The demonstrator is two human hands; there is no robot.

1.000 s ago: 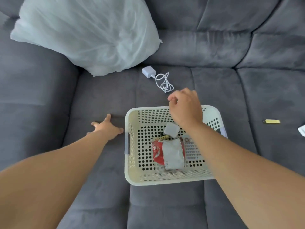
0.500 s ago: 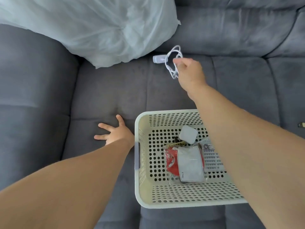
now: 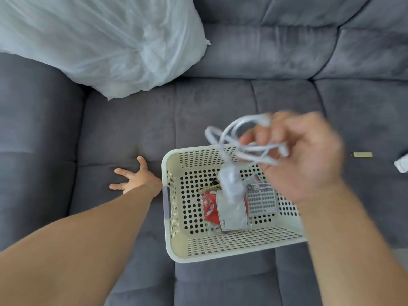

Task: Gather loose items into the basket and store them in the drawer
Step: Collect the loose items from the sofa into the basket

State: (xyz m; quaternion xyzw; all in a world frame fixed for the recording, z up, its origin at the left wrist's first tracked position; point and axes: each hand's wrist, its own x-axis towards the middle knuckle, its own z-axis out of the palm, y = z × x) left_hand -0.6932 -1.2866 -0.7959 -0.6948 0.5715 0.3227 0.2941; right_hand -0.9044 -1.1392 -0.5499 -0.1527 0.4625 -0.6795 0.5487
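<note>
Head view: grey sofa (image 3: 132,133), seat cushions and backrest filling the frame. White plastic bag (image 3: 99,43), large and stuffed, lies at the upper left against the backrest. Cream perforated basket (image 3: 176,246) sits on the seat cushion at centre, grey handle on its left wall. Inside it: a red packet (image 3: 208,207) partly under a clear pouch with a white label (image 3: 231,217), and a card with rows of small print (image 3: 261,199) toward the right wall.

Right hand (image 3: 309,160) is above the basket's far right corner, motion-blurred; its fingers (image 3: 259,138) are curled round the looped white cable (image 3: 238,133), gripping it. White charger plug (image 3: 229,184) dangles from that cable over the basket interior, blurred; whether it touches the contents cannot be told.

Left hand (image 3: 134,178) lies flat on the seat cushion just beside the basket's left wall, fingers spread and straight, holding nothing.

Small yellow object (image 3: 362,154) lies on the cushion right of the basket, well apart. White item (image 3: 402,164) is cut off at the right edge.
</note>
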